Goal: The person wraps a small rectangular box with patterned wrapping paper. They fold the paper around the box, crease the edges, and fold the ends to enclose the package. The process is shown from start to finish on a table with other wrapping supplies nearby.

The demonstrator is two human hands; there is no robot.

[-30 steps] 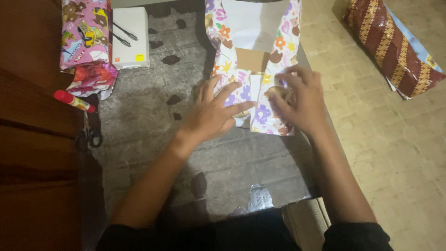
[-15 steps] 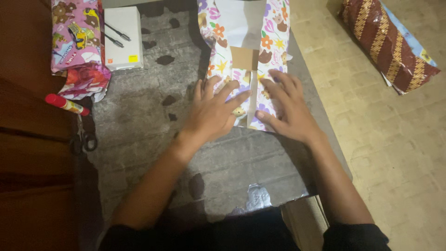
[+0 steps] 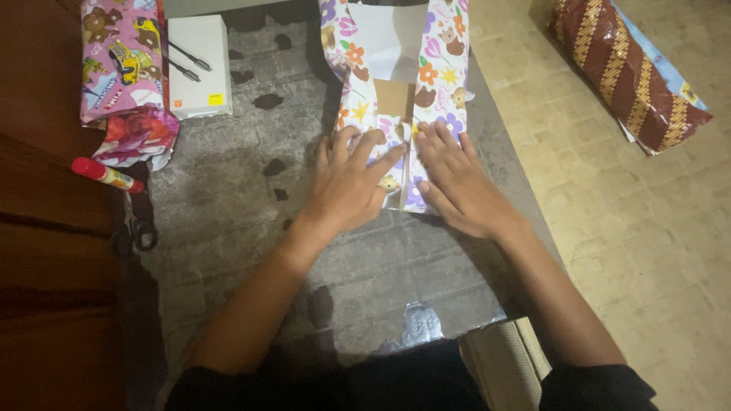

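On the left of the grey surface (image 3: 228,228) I see a glue stick (image 3: 106,174) and a white box (image 3: 199,65). My left hand (image 3: 350,186) and right hand (image 3: 455,183) press flat, fingers spread and gripping nothing, on the floral-wrapped parcel (image 3: 396,99) in the middle; a brown patch shows between its flaps

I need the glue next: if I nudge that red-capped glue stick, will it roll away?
Probably: the glue stick is a round tube lying on its side. It sits at the table's left edge, so it may drop off. Looks small, likely light.
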